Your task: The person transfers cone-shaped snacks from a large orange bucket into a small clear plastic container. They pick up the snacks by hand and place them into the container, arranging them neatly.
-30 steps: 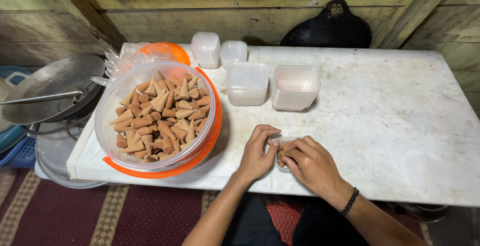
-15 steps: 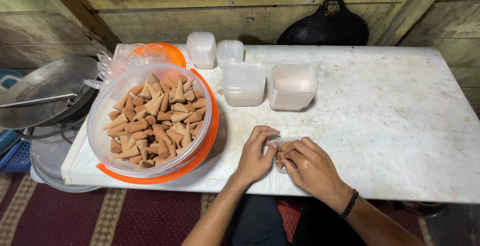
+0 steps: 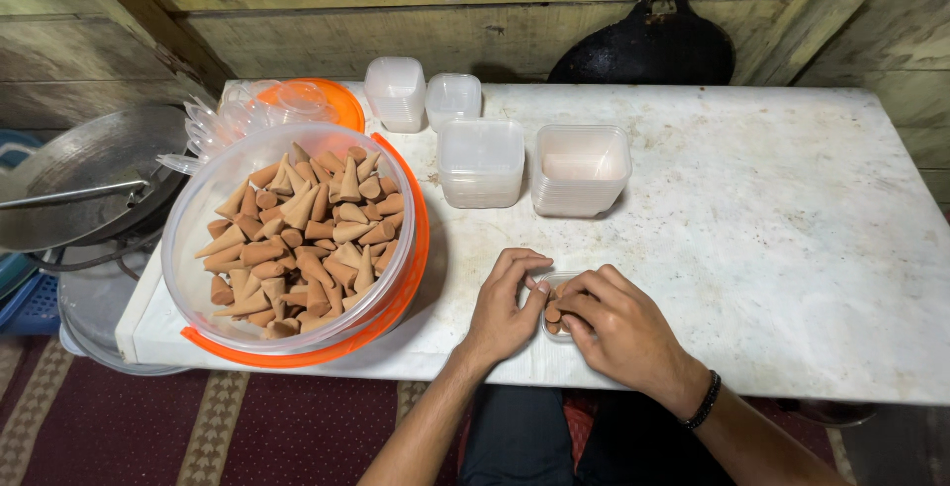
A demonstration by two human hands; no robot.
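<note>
A small clear plastic box (image 3: 554,288) sits near the front edge of the white table (image 3: 772,239), with brown cones (image 3: 552,314) packed inside. My left hand (image 3: 503,306) rests on the box's left side, fingertips pinching at the cones. From the right, my right hand (image 3: 621,330) covers the box, its fingers curled over the cones. A large clear tub with an orange rim (image 3: 297,239), full of brown cones, stands to the left of my hands.
Stacks of empty clear boxes (image 3: 581,169) and lids (image 3: 481,161) stand at mid-table, two more stacks (image 3: 396,92) behind. An orange lid (image 3: 327,100) lies behind the tub. Metal pans (image 3: 79,174) sit left of the table; a black pan (image 3: 653,46) leans on the wall.
Both hands stay at the small box, with fingers shifting slightly over the cones. The camera view has moved a little; the tub and stacks keep their places.
</note>
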